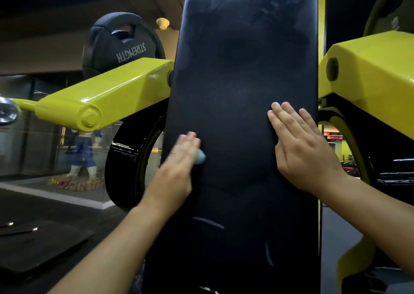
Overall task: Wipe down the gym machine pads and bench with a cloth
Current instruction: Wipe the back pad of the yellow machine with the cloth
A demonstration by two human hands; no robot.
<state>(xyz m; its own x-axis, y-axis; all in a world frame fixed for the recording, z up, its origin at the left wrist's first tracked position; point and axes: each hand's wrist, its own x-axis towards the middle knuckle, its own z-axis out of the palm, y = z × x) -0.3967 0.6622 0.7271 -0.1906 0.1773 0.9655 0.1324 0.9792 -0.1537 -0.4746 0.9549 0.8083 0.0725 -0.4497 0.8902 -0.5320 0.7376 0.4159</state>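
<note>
1. The back pad (242, 114), dark and upright, filled the centre of the view between the machine's two yellow arms (107, 96). Dull smears showed near its top.
2. The left hand (179, 159) lay against the pad's lower left, fingers straight and close together, and was motion-blurred. A small bit of pale blue cloth (200, 157) showed from under its palm, pressed to the pad rather than gripped.
3. The right hand (300, 145) rested flat on the pad's right edge, fingers straight and together, holding nothing; probably steadying.
4. Judged: the cloth is light, soft and limp, and best worked bunched under a flat palm.
5. Judged: the pad's vinyl looks smooth, its padding firm but yielding; steady pressure should suffice.
6. A black weight plate (121, 47) hung behind the left yellow arm.
</note>
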